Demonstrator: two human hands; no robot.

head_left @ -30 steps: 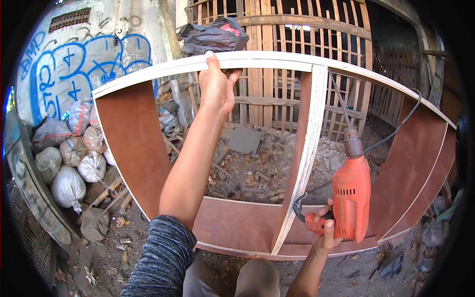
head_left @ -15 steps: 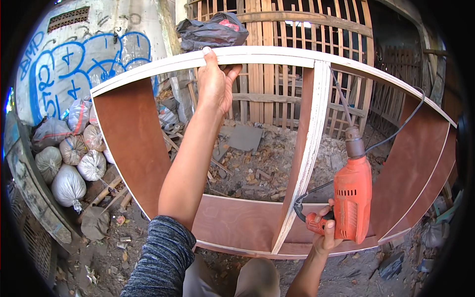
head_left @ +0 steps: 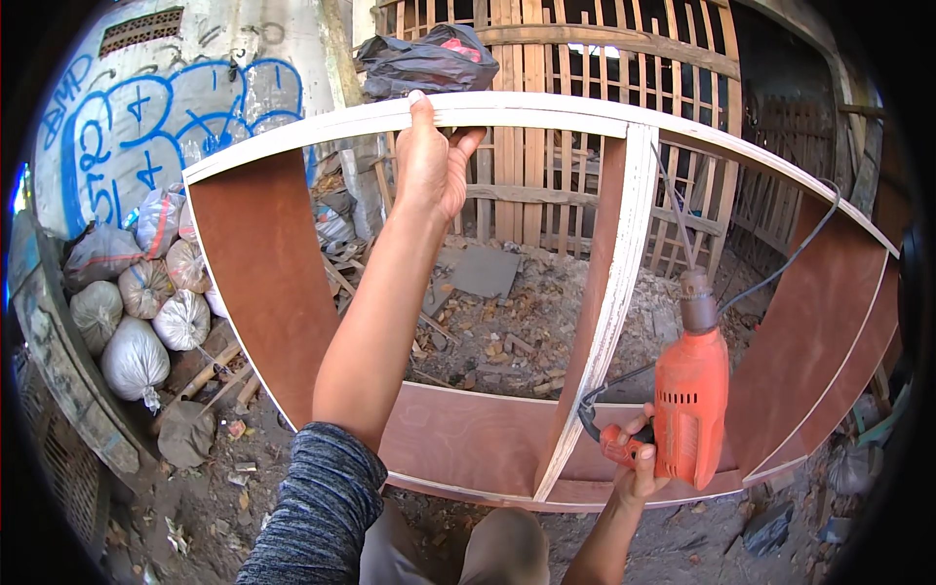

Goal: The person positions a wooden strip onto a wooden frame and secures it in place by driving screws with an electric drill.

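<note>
Head view is showing a plywood cabinet frame [head_left: 468, 448] standing upright in front of the person, its reddish-brown panels edged in pale white and bending with the lens. Its top rail is running across the upper middle of the picture, a left side panel is dropping down at the left, a vertical divider [head_left: 609, 292] is standing right of centre, and the bottom panel is lying just above the person's knees.

The left hand [head_left: 429, 161] is reaching up and gripping the top rail, fingers curled over its far edge and thumb on the near side. The right hand [head_left: 639, 463] is wrapping closed around the handle of an orange electric drill [head_left: 690, 400], which is pointing upward just right of the divider, its grey chuck and bit rising toward the top rail without touching it. A dark cord is looping from the drill's handle and another length is trailing off to the right.

Beyond the frame, a slatted wooden fence [head_left: 565, 185] is standing behind rubble-strewn ground. A black plastic bag [head_left: 429, 58] is sitting above the rail. At the left, tied sacks [head_left: 146, 322] are piling up below a wall with blue graffiti [head_left: 166, 127].
</note>
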